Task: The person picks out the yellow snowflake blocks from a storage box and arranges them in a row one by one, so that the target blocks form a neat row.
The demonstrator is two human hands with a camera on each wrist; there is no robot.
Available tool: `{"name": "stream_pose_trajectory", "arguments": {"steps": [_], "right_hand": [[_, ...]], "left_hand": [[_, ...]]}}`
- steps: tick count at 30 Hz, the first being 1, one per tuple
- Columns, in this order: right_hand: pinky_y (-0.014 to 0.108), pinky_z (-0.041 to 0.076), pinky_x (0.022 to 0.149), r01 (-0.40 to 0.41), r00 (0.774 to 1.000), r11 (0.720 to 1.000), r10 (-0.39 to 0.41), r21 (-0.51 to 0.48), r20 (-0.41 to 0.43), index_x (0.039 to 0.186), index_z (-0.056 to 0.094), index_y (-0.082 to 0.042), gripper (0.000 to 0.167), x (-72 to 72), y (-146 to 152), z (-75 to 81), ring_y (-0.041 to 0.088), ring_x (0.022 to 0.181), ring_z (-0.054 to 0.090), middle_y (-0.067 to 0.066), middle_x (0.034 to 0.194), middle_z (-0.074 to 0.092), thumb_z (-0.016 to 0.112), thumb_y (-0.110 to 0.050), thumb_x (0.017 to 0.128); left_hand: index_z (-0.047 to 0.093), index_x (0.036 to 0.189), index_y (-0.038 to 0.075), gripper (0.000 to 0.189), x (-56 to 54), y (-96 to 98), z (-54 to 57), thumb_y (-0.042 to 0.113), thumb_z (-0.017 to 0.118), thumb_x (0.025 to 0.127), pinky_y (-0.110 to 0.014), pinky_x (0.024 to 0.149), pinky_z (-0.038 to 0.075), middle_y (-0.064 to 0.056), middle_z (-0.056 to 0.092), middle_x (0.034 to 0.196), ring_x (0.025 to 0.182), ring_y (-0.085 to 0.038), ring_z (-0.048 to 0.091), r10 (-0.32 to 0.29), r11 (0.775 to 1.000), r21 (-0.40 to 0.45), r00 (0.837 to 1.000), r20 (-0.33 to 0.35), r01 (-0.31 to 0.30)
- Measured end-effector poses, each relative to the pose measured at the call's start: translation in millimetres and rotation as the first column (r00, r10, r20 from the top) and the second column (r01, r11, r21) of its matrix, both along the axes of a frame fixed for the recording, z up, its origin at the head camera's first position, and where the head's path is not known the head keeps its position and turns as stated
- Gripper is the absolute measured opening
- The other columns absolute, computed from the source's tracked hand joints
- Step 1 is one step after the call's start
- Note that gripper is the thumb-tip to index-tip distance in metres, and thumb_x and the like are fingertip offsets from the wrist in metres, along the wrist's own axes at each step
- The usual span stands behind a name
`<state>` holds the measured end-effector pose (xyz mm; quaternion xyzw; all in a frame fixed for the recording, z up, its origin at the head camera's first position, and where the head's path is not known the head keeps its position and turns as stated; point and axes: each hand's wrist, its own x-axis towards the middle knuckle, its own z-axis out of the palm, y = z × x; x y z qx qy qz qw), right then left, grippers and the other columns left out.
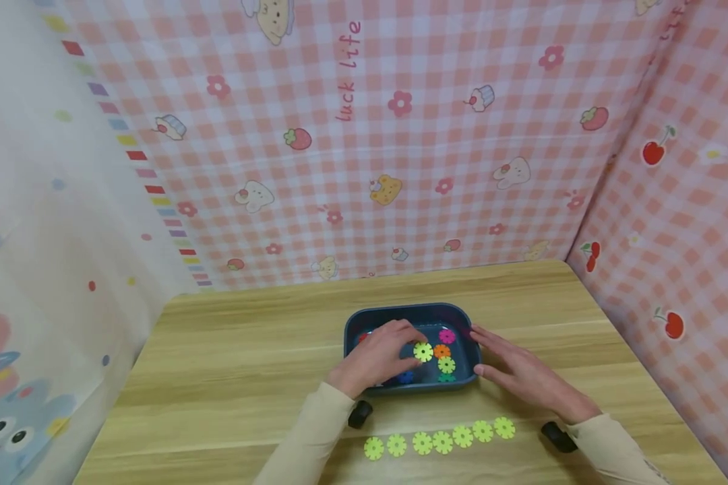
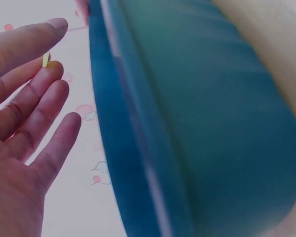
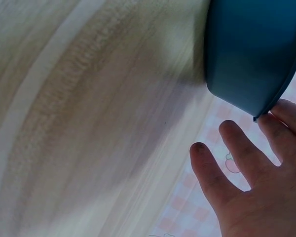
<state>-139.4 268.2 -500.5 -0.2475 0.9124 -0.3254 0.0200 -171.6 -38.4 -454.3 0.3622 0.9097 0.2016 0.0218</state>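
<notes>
My left hand (image 1: 381,356) reaches over the dark blue bin (image 1: 409,311) and pinches a yellow-green snowflake disc (image 1: 422,351) by its edge. In the left wrist view the same disc (image 2: 46,59) shows as a thin sliver by the thumb and fingertips, the other fingers spread. Around it in the bin lie a pink disc (image 1: 447,336), an orange disc (image 1: 441,351), another yellow-green disc (image 1: 446,365), a green disc (image 1: 446,378) and a blue disc (image 1: 405,377). Straight fingers of my right hand (image 1: 522,370) rest against the bin's right side; its fingertips (image 3: 267,118) meet the rim.
In front of the bin, several yellow-green discs (image 1: 442,442) form a row on the wooden table (image 1: 236,377). A red disc (image 1: 362,337) shows at the bin's left. Behind the table hangs a pink checked cloth (image 1: 340,162), with another cloth (image 1: 673,222) along the right.
</notes>
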Motion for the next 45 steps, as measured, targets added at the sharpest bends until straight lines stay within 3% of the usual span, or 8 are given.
{"name": "stream_pose_trajectory", "arguments": {"steps": [18, 20, 25, 30, 36, 45], "right_hand": [[0.067, 0.038, 0.110, 0.005, 1.000, 1.000, -0.005, 0.012, 0.004, 0.159, 0.042, -0.011, 0.064, 1.8, 0, 0.6, 0.044, 0.145, 0.040, 0.015, 0.166, 0.035, 0.063, -0.037, 0.105], [0.067, 0.038, 0.110, 0.007, 1.000, 1.000, -0.007, 0.011, 0.008, 0.159, 0.042, -0.012, 0.064, 1.1, -1, 1.4, 0.044, 0.146, 0.040, 0.014, 0.166, 0.034, 0.063, -0.037, 0.105], [0.067, 0.038, 0.111, 0.012, 1.000, 1.000, -0.012, 0.015, 0.014, 0.159, 0.043, -0.012, 0.063, 0.8, -1, 3.2, 0.044, 0.146, 0.040, 0.014, 0.166, 0.035, 0.063, -0.037, 0.104], [0.068, 0.037, 0.111, 0.015, 1.000, 1.000, -0.015, 0.012, 0.012, 0.159, 0.043, -0.011, 0.063, 1.4, -2, 3.5, 0.045, 0.145, 0.040, 0.015, 0.166, 0.035, 0.063, -0.036, 0.105], [0.068, 0.037, 0.111, 0.017, 1.000, 1.000, -0.017, 0.013, 0.009, 0.158, 0.043, -0.010, 0.064, 1.2, -2, 3.3, 0.044, 0.146, 0.040, 0.016, 0.165, 0.036, 0.064, -0.036, 0.104], [0.068, 0.037, 0.111, 0.024, 0.999, 0.999, -0.025, 0.024, 0.021, 0.159, 0.042, -0.011, 0.064, 0.9, -2, 2.3, 0.044, 0.146, 0.039, 0.015, 0.166, 0.035, 0.063, -0.037, 0.104]], "left_hand": [[0.073, 0.120, 0.015, 0.037, 33.9, -52.0, 14.9, 0.040, 0.078, 0.094, -0.033, 0.092, 0.054, 0.001, 0.067, 0.113, 0.103, -0.014, 0.060, 0.043, 0.999, 0.008, 0.993, -0.109, -0.042], [0.073, 0.118, 0.014, 0.036, 36.8, -57.3, 14.9, 0.039, 0.079, 0.093, -0.035, 0.097, 0.054, 0.002, 0.068, 0.113, 0.107, -0.016, 0.062, 0.046, 0.999, 0.004, 0.991, -0.127, -0.046], [0.073, 0.116, 0.013, 0.035, 45.0, -69.3, 13.0, 0.037, 0.081, 0.091, -0.036, 0.098, 0.053, 0.002, 0.068, 0.113, 0.106, -0.016, 0.061, 0.055, 0.998, -0.019, 0.990, -0.133, -0.058], [0.073, 0.112, 0.013, 0.035, 52.5, -80.2, 9.9, 0.037, 0.083, 0.089, -0.032, 0.091, 0.055, 0.002, 0.067, 0.107, 0.098, -0.013, 0.061, 0.050, 0.998, -0.039, 0.987, -0.151, -0.057], [0.073, 0.110, 0.012, 0.037, 61.2, -92.1, 5.4, 0.040, 0.084, 0.087, -0.033, 0.093, 0.055, 0.003, 0.068, 0.107, 0.101, -0.015, 0.064, 0.044, 0.996, -0.064, 0.982, -0.186, -0.057], [0.073, 0.109, 0.014, 0.031, 72.8, -106.1, -3.7, 0.033, 0.085, 0.087, -0.038, 0.094, 0.056, 0.002, 0.072, 0.110, 0.104, -0.016, 0.066, 0.066, 0.995, -0.065, 0.991, -0.119, -0.074]]}}
